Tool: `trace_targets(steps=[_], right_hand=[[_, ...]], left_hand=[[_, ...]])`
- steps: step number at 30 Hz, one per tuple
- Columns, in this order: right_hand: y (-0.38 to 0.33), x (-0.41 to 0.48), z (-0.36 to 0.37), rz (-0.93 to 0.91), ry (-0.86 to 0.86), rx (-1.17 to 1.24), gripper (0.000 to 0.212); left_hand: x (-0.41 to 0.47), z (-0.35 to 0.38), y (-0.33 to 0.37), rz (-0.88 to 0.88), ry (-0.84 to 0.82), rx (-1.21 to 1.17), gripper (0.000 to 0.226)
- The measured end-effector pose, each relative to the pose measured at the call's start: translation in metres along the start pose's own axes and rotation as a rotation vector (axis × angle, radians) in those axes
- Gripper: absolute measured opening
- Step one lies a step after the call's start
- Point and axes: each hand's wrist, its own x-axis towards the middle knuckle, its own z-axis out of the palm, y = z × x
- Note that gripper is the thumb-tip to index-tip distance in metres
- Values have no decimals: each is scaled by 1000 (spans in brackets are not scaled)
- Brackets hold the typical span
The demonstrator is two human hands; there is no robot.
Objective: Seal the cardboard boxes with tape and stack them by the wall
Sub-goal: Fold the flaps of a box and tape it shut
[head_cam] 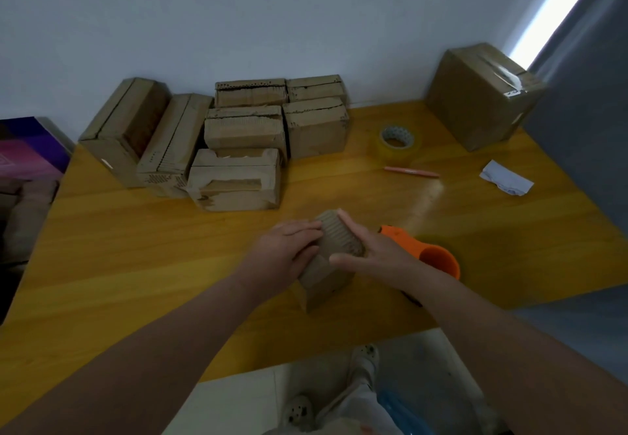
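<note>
A small cardboard box (326, 281) stands on the yellow wooden table (136, 258) near its front edge, its corrugated top flap bent over. My left hand (285, 251) grips the box's left side, fingers lying on the flap. My right hand (370, 247) holds the flap's right side, thumb and fingers around it. An orange tape dispenser (431, 254) lies just right of the box, partly behind my right wrist. A roll of clear tape (396, 144) rests further back. Several worn boxes (238, 149) are piled against the wall. A larger taped box (482, 94) sits at the back right.
A pink pen (411, 172) and a crumpled scrap of paper (506, 178) lie on the table's right half. The table's right edge borders a grey curtain (584, 149). A purple item (30, 149) sits off the left edge. My feet (363, 363) stand below the front edge.
</note>
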Motion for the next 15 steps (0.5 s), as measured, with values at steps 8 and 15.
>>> trace_targets(steps=[8, 15], right_hand=[[1, 14, -2, -125, 64, -876, 134], [-5, 14, 3, -150, 112, -1077, 129]], left_hand=[[0, 0, 0, -67, 63, -27, 42], [0, 1, -3, -37, 74, -27, 36]])
